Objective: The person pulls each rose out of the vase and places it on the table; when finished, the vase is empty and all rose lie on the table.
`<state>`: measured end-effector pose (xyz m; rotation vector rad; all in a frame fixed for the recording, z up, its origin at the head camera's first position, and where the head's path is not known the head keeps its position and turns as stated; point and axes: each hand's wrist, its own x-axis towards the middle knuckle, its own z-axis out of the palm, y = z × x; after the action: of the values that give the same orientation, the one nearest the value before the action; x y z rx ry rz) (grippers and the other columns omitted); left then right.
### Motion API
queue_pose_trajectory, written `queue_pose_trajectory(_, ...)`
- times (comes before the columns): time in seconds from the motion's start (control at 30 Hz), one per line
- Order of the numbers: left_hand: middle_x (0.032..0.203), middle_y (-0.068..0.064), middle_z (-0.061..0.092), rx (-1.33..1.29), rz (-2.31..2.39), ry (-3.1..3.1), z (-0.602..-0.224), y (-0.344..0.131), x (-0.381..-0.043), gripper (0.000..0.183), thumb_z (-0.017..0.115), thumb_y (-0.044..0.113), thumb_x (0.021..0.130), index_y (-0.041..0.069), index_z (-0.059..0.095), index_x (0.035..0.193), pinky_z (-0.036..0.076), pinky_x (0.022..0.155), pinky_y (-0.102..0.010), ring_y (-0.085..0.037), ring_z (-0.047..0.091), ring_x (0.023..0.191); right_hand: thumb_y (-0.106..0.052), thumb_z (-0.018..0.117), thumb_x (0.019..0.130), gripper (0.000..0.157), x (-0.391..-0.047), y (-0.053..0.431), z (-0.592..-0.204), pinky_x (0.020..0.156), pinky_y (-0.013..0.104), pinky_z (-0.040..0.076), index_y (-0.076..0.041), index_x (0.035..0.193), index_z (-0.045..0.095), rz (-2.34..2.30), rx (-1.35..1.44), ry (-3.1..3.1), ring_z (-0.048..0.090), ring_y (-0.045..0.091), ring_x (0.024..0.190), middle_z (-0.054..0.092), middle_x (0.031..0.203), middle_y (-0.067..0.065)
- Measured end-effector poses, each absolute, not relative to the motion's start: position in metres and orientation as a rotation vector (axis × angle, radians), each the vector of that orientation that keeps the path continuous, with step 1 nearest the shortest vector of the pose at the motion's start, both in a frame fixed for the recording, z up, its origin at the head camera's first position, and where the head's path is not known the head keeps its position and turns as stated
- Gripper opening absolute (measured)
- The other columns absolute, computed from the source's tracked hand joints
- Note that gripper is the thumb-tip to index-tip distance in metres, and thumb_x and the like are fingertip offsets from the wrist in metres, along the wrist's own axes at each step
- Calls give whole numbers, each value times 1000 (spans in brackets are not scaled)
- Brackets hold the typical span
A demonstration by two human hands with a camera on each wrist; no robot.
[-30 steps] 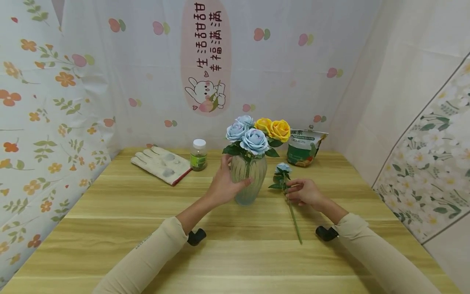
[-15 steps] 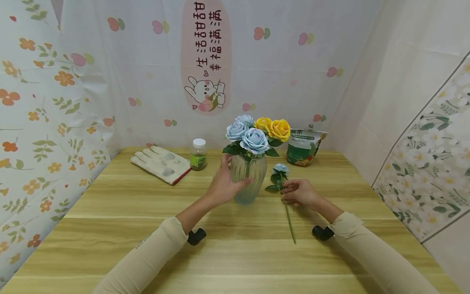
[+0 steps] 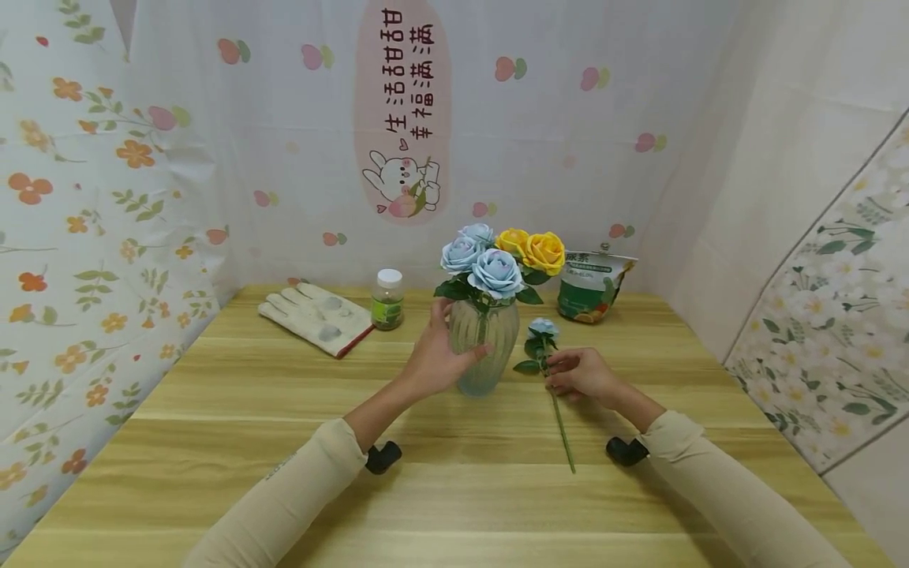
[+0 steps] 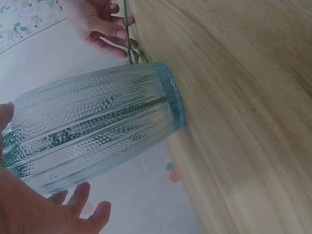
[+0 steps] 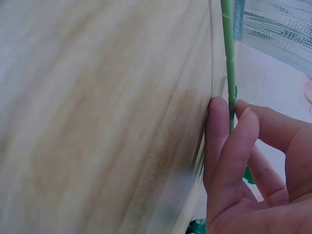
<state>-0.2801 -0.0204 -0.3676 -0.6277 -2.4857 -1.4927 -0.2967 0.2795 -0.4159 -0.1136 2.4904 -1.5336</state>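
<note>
- Slightly leftward, nearer the vase (image 3: 500, 335), the loose blue rose (image 3: 540, 345) had been shifted; right of centre, its stem (image 5: 228, 63) was pinched in the fingertips of the right hand (image 3: 584, 374).
- Were the curled grip of the left hand (image 3: 435, 361) loosened, the top-heavy vase at frame centre might be toppled; by a hasty swing, petals could be crumpled.
- Ribbed, dimpled glass and layered petals were shown.

Soft shadows, slightly hazy wrist views

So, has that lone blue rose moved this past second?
Yes: in the head view, the lone blue rose has shifted slightly left, toward the vase.
</note>
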Motion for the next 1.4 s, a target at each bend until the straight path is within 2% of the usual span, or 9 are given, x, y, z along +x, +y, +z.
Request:
queue_pose_trajectory(0.47,153,-17,35,-625,-1482,-2482,-367,-21,-281,90,79,40,83,11,22,146,42,102,-55,-39,44,133,2,68,89,39,-298,284,-408,57,32,56,11,125,60,-1496,-165,2495,72,20,75,71,105,19)
queue_pose_trajectory(0.7,151,-21,38,-583,-1522,-2475,-364,-22,-282,91,81,37,80,8,25,145,40,104,-54,-39,42,136,-2,67,90,36,-303,289,-395,57,35,55,7,124,63,-1394,-162,2557,72,21,75,74,100,11)
queue_pose_trajectory(0.87,152,-18,36,-581,-1562,-2456,-362,-19,-282,89,80,36,82,8,24,146,37,106,-56,-38,38,139,-3,64,91,35,-303,287,-390,59,38,55,7,125,62,-1371,-174,2601,71,24,79,72,108,16)
queue_pose_trajectory(1.07,152,-14,37,-589,-1575,-2438,-361,-17,-282,86,79,38,82,9,26,145,36,106,-57,-37,37,140,-8,66,92,32,-294,276,-376,64,44,56,5,122,64,-1363,-223,2659,71,25,83,68,117,19)
queue_pose_trajectory(1.3,152,-11,37,-600,-1613,-2376,-362,-15,-284,86,80,33,81,9,27,145,34,108,-57,-35,35,141,-8,67,93,24,-283,263,-357,53,34,54,6,113,68,-1438,-357,2701,72,28,81,67,115,25)
queue_pose_trajectory(1.4,152,-11,37,-605,-1628,-2355,-363,-13,-285,87,80,31,81,8,27,145,33,108,-56,-35,35,140,-8,67,93,22,-278,258,-350,52,34,53,4,111,70,-1472,-377,2697,72,26,79,67,116,25)
